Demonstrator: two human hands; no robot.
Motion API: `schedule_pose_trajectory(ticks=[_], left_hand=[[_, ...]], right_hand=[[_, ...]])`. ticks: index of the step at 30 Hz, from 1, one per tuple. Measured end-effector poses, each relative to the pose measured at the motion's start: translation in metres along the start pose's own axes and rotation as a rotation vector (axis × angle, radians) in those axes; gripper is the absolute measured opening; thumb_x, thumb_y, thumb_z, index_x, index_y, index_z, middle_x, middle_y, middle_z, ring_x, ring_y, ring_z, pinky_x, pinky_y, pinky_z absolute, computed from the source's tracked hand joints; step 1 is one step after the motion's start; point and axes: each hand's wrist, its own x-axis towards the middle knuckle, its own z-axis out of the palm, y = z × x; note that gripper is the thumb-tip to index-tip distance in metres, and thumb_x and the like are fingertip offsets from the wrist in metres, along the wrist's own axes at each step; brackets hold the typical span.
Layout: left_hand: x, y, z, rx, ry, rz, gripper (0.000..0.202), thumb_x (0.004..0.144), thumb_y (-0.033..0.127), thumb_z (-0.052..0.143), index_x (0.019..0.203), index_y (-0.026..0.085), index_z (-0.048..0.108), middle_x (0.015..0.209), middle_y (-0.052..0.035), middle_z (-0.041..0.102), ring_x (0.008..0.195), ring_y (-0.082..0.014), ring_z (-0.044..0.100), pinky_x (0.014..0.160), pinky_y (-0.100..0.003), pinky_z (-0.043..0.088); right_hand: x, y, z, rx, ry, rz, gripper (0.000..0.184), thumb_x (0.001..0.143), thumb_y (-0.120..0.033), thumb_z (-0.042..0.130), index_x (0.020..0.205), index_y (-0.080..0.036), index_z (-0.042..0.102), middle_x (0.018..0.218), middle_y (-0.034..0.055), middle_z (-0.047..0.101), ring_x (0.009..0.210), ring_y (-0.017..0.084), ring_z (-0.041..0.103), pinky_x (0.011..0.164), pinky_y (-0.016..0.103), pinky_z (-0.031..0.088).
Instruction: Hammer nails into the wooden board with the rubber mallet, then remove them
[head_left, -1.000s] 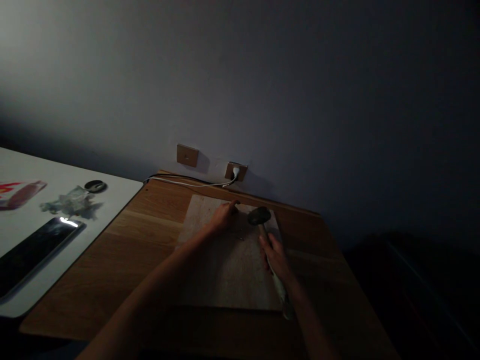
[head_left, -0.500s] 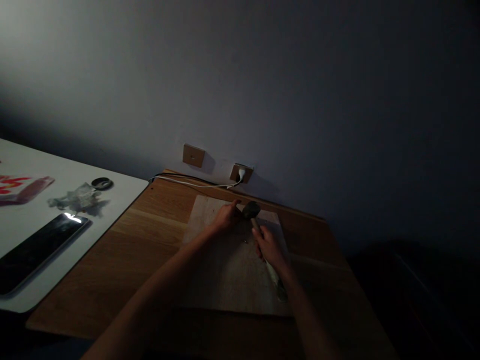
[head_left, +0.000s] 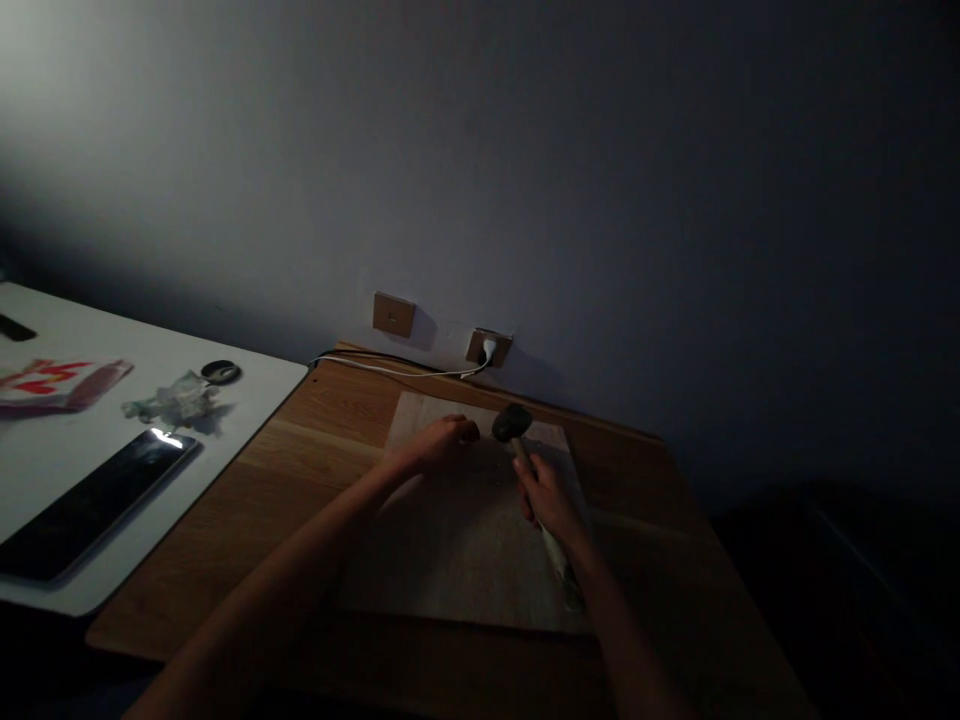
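Note:
The room is dim. A pale wooden board (head_left: 450,540) lies on a brown wooden table (head_left: 247,510). My right hand (head_left: 551,500) is wrapped round the handle of a hammer (head_left: 513,424), whose dark head hangs just above the far part of the board. My left hand (head_left: 442,440) rests on the board's far edge, fingers pinched together right beside the hammer head. What the fingers pinch is too small to make out.
A white table (head_left: 45,470) at the left carries a dark phone (head_left: 97,490), a crumpled wrapper (head_left: 176,403), a round dark disc (head_left: 220,372) and a red-printed packet (head_left: 52,380). A white plug and cable (head_left: 420,368) run from a wall socket behind the board.
The hammer head swung left toward my left hand, then lifted slightly back. My left forefinger, stretched out before, is now curled in. The view shifted a little.

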Motion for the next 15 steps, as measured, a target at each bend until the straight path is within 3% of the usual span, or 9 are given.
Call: schedule_pose_trajectory(ticks=[4,8,15], left_hand=[[-0.010,0.015,0.002,0.056,-0.092,0.088,0.011,0.077,0.017,0.066,0.087,0.019,0.070,0.095,-0.0069,0.067,0.091,-0.0201,0.064,0.082,-0.026,0.050],[-0.011,0.026,0.003,0.139,-0.095,0.128,0.007,0.082,0.014,0.061,0.080,0.018,0.067,0.096,-0.0088,0.066,0.087,-0.0195,0.063,0.078,-0.026,0.049],[-0.001,0.012,-0.011,0.133,0.006,0.006,0.022,0.086,0.009,0.050,0.093,0.019,0.069,0.088,-0.0052,0.070,0.077,-0.0154,0.064,0.073,-0.024,0.048]], right_hand=[[-0.022,0.023,-0.009,-0.002,0.034,0.055,0.041,0.087,-0.066,0.048,0.085,-0.025,0.046,0.051,-0.0104,0.046,0.032,0.009,0.043,0.030,0.019,0.030],[-0.040,0.046,-0.011,0.051,0.021,0.091,0.043,0.086,-0.067,0.048,0.090,-0.025,0.047,0.051,-0.0115,0.045,0.033,0.009,0.041,0.029,0.019,0.028],[-0.043,0.054,-0.005,0.167,0.073,0.106,0.049,0.080,-0.073,0.051,0.086,-0.025,0.045,0.051,-0.0118,0.043,0.032,0.008,0.039,0.029,0.019,0.027]])
